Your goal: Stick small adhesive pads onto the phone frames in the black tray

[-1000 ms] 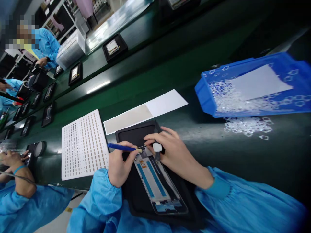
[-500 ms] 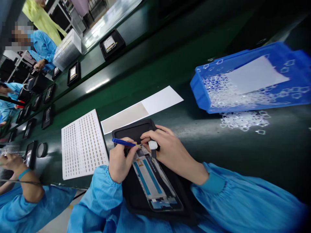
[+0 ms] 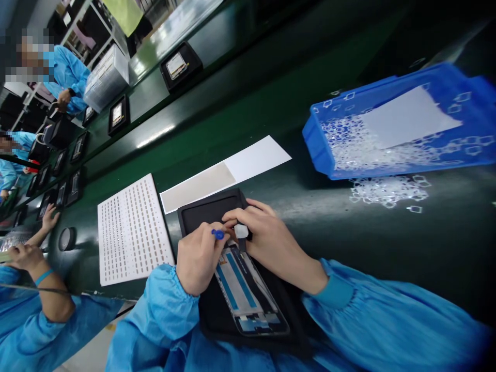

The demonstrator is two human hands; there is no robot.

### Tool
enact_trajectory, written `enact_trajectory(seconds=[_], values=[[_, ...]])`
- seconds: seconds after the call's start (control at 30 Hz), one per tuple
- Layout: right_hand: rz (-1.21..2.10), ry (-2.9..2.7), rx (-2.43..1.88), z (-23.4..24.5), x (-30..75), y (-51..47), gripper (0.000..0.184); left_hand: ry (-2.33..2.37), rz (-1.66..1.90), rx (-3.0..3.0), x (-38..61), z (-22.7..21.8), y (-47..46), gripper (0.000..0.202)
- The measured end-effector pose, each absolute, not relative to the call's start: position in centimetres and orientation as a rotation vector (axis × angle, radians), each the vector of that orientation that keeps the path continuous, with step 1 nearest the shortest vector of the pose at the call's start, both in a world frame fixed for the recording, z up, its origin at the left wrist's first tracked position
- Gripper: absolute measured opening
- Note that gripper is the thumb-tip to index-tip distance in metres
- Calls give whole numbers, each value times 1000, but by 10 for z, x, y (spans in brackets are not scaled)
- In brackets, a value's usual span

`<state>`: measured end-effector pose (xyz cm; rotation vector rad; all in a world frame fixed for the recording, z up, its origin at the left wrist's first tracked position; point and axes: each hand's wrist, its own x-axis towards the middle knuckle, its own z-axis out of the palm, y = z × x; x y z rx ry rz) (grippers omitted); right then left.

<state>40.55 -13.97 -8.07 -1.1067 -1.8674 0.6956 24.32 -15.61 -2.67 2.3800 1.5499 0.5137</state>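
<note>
A phone frame (image 3: 248, 289) with blue strips lies in a black tray (image 3: 211, 212) in front of me. My left hand (image 3: 199, 256) is closed round a blue tool (image 3: 217, 234), which now points up towards the camera at the frame's far end. My right hand (image 3: 267, 240) pinches a small white piece (image 3: 241, 231) at the same end of the frame, fingers curled over it. Both hands touch near the frame's top edge.
A white sheet of small labels (image 3: 132, 230) lies left of the tray, a white-and-tan strip (image 3: 225, 173) beyond it. A blue bin (image 3: 395, 129) of clear film pieces sits at right, some spilled (image 3: 387, 191). Other workers' hands (image 3: 23, 253) and phone trays (image 3: 118, 114) line the green belt.
The blue tool has swung from lying sideways to standing on end in my left hand. The neighbour's hand at left has reached forward. The view shifted slightly.
</note>
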Motion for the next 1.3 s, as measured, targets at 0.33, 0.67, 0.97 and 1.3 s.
enact_trajectory(seconds=[0.33, 0.67, 0.97, 1.3], values=[[511, -1830, -1094, -82, 400, -145, 17, 1433, 1380, 1525, 225, -35, -153, 10], [478, -1847, -1113, -88, 398, -149, 12, 1498, 320, 2891, 211, -43, -173, 26], [678, -1683, -1095, -79, 411, -146, 12, 1336, -200, 3001, 221, -28, -161, 19], [1024, -1106, -1282, -81, 454, -56, 65, 1485, -145, 2711, 245, -25, -48, 41]])
